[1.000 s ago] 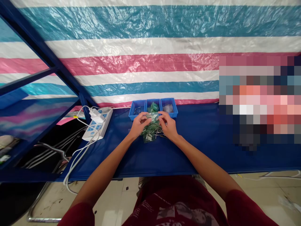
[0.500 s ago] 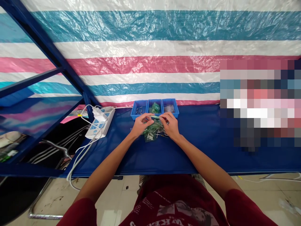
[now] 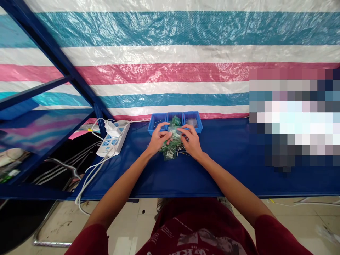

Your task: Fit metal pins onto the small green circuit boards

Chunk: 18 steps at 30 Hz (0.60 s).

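A small clear plastic bag (image 3: 174, 131) with a greenish tint is held up between my hands, its flat face toward me. My left hand (image 3: 158, 139) grips its left edge with the thumb, the index finger stretched away above. At the right edge, the fingertips of my right hand (image 3: 190, 141) hold the bag near its upper corner. Under and in front of both hands lies a pile of green-tinted plastic bags (image 3: 170, 153) holding small parts. Loose thin metal pins (image 3: 182, 150) are scattered at the pile's right side.
Behind my hands stand three joined blue bins: the left bin (image 3: 151, 126) with a few metal pins, the middle one with green bags (image 3: 175, 121), the right one with clear bags (image 3: 191, 122). A white power strip (image 3: 120, 139) with cables lies left on the blue table (image 3: 228, 159).
The bag, earlier seen as a narrow rolled or edge-on strip stretched between my fingers, now shows its flat face. My left index finger has lifted away from it.
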Tool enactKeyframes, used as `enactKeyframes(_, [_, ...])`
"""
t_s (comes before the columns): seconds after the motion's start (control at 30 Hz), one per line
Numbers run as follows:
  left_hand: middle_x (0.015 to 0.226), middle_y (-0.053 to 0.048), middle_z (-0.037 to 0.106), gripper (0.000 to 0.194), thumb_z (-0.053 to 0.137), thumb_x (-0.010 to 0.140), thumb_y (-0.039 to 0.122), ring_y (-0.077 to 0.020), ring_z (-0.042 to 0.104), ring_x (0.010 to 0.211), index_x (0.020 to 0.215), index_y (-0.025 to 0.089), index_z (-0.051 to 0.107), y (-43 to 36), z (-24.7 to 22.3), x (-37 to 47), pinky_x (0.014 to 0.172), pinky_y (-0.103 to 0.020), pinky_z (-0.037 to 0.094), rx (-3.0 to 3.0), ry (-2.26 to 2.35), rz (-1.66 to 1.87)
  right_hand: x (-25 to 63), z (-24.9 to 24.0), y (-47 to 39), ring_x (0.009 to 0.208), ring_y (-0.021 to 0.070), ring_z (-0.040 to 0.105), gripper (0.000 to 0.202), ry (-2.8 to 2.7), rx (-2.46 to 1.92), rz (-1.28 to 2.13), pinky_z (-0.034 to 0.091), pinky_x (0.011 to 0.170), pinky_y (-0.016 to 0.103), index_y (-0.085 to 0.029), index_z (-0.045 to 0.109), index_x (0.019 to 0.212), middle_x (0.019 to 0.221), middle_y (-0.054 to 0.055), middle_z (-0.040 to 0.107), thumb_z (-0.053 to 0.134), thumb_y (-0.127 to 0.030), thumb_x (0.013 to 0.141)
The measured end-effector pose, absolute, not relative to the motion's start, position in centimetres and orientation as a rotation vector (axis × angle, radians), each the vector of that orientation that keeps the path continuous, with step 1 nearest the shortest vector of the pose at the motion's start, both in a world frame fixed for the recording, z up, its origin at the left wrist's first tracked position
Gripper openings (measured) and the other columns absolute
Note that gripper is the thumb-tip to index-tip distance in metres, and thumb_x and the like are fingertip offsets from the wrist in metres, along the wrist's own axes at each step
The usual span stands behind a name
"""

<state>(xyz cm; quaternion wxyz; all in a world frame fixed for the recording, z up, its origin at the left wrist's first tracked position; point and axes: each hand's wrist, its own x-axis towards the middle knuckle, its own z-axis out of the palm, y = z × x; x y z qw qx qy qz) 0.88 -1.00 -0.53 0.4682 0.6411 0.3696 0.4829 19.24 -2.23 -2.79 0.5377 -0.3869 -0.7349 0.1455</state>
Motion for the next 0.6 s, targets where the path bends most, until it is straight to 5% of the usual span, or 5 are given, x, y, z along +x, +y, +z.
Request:
enactKeyframes(0.1, [0.064,0.000,0.060,0.044,0.061,0.084,0.056,-0.0110,0.054,0.051,0.102,0.016,0.063,-1.00,-0.43,0.84,0.055,-0.025,0.046,1.640,0.901,1.170,19.22,-2.75,-2.13,0.085,0.0189,0.062,0.023,-1.709,-0.938,0.313,0.054,0.070,0.033,-0.019,0.066,0.096,0.116,0.013,0.057,0.046,-0.031,0.094])
enactKeyframes(0.23, [0.081,-0.005,0.062,0.040,0.068,0.077,0.055,-0.0153,0.058,0.069,0.081,0.016,0.069,-1.03,-0.25,0.81,0.060,-0.026,0.048,1.834,0.986,1.217,19.14,-2.80,-2.09,0.071,0.0171,0.063,0.022,-1.640,-0.981,0.396,0.053,0.068,0.030,-0.020,0.064,0.092,0.083,0.005,0.066,0.049,-0.036,0.094])
enactKeyframes(0.37, [0.070,-0.002,0.063,0.035,0.072,0.075,0.048,-0.0143,0.059,0.061,0.088,0.016,0.065,-1.17,-0.17,0.88,0.059,-0.026,0.049,1.741,0.985,1.163,19.01,-2.61,-2.37,0.055,0.0148,0.060,0.022,-1.592,-1.007,0.498,0.051,0.060,0.028,-0.021,0.063,0.100,0.070,0.000,0.065,0.054,-0.039,0.091])
enactKeyframes(0.47, [0.059,0.002,0.061,0.040,0.071,0.078,0.044,-0.0126,0.057,0.050,0.105,0.017,0.059,-1.18,-0.28,0.99,0.057,-0.025,0.048,1.627,0.926,1.093,19.05,-2.27,-2.69,0.052,0.0143,0.061,0.024,-1.587,-0.979,0.533,0.051,0.057,0.028,-0.021,0.065,0.102,0.072,0.001,0.068,0.049,-0.036,0.093])
enactKeyframes(0.6, [0.055,0.003,0.059,0.030,0.071,0.077,0.042,-0.0126,0.057,0.048,0.092,0.018,0.060,-0.80,-0.52,0.96,0.055,-0.026,0.049,1.478,0.888,1.184,19.20,-2.03,-2.84,0.066,0.0171,0.068,0.032,-1.645,-0.947,0.511,0.055,0.067,0.031,-0.023,0.070,0.105,0.090,0.005,0.073,0.041,-0.030,0.094])
